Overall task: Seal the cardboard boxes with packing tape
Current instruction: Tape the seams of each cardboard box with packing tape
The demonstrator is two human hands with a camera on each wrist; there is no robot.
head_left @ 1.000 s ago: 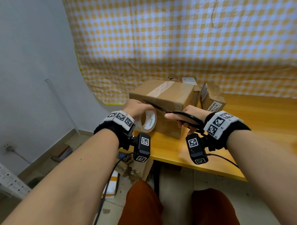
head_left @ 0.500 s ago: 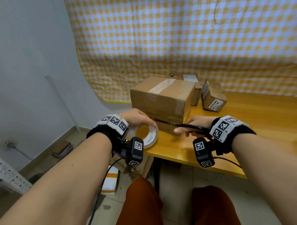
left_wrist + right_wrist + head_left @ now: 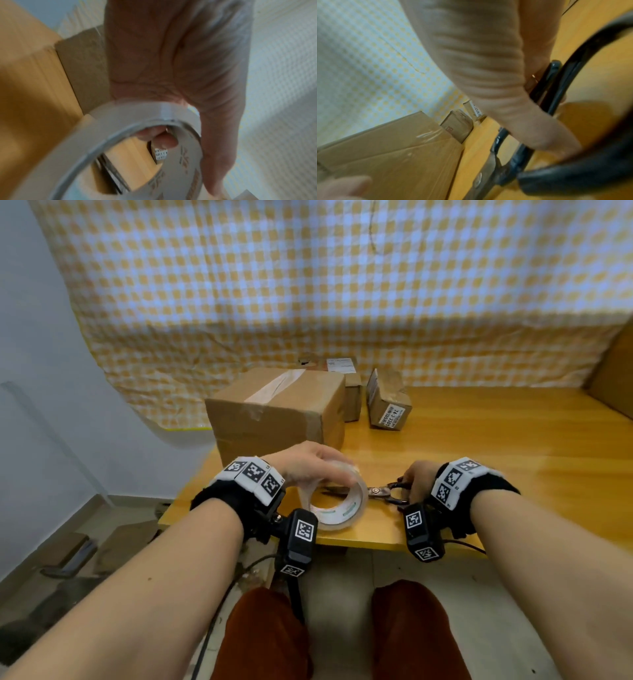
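Your left hand [image 3: 310, 465] curls over the roll of packing tape [image 3: 337, 503] — a whitish, translucent ring with faint green marks on its cardboard core, tilted at the near edge of the wooden table [image 3: 496, 446]. Your right hand [image 3: 418, 481] grips the black handles of the scissors [image 3: 380, 492], whose blades reach behind the roll. Just beyond sits the large cardboard box [image 3: 279, 410] — brown and creased, with a clear strip of tape along its top seam. Two small boxes [image 3: 385, 400] stand beside it.
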